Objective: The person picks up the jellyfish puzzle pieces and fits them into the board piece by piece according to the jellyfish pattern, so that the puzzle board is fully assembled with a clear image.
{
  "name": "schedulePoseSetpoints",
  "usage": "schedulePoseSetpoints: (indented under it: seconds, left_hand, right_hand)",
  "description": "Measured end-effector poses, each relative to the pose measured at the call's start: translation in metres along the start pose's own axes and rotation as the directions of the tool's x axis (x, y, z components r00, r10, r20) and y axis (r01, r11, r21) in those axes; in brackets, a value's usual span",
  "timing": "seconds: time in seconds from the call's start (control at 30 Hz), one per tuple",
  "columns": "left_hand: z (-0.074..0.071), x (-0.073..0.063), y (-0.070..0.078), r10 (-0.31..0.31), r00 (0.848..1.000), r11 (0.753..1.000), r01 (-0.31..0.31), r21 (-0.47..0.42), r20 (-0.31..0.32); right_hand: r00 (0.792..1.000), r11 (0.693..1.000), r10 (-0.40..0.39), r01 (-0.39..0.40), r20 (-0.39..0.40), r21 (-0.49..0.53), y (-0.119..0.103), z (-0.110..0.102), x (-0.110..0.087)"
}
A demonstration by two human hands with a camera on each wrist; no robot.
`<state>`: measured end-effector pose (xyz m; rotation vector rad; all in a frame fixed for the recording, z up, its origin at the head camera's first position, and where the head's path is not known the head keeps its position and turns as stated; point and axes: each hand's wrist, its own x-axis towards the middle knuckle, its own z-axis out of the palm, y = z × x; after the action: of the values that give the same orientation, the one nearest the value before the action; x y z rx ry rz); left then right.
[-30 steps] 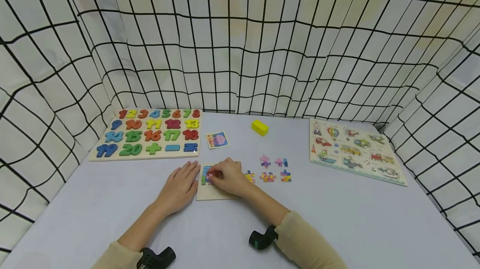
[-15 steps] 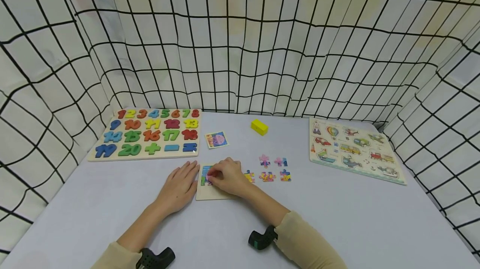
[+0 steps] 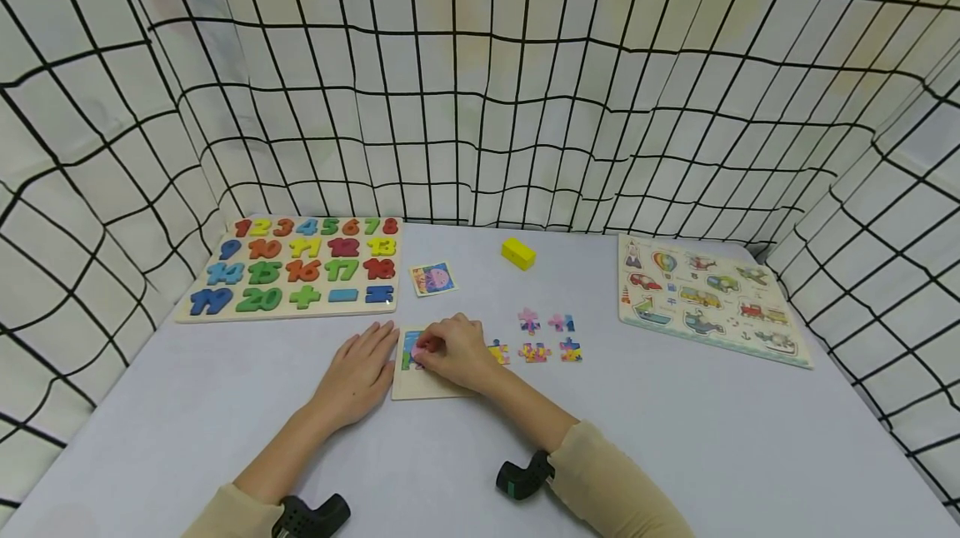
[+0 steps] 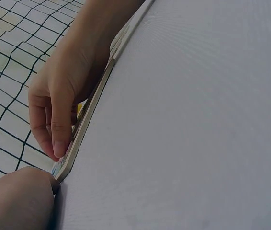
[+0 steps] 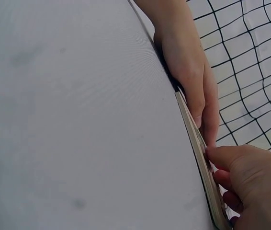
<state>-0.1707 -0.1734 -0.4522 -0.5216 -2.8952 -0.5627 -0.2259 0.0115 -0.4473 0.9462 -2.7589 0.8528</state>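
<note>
White counter (image 3: 420, 471), wooden puzzle board (image 3: 429, 389) on it. Right hand (image 3: 459, 352): fingers pinched on pink puzzle piece (image 3: 417, 351), between fingertips, at board's left part. Left hand (image 3: 358, 373): palm down, fingers extended, at board's left edge.

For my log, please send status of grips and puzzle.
Left grip flat beside puzzle board. Right grip over board, hold unclear. Five loose pieces right, none blocking.

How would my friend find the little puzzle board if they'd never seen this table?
On the white table, start at the big number board at far left, then look nearer and rightward. The puzzle board lies beside the left hand, partly hidden by the right hand. Unlike the number board, it's smaller, with plain pale wood along its near edge.
</note>
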Motion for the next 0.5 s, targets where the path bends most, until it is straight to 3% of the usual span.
schedulePoseSetpoints:
  seconds: [0.5]
  left_hand:
    - [-0.0003,0.0,0.0003,0.009,1.0,1.0,-0.009,0.002,0.003]
  right_hand:
    - [1.0,1.0,0.01,-0.01,-0.004,-0.001,0.0024,0.0,0.0]
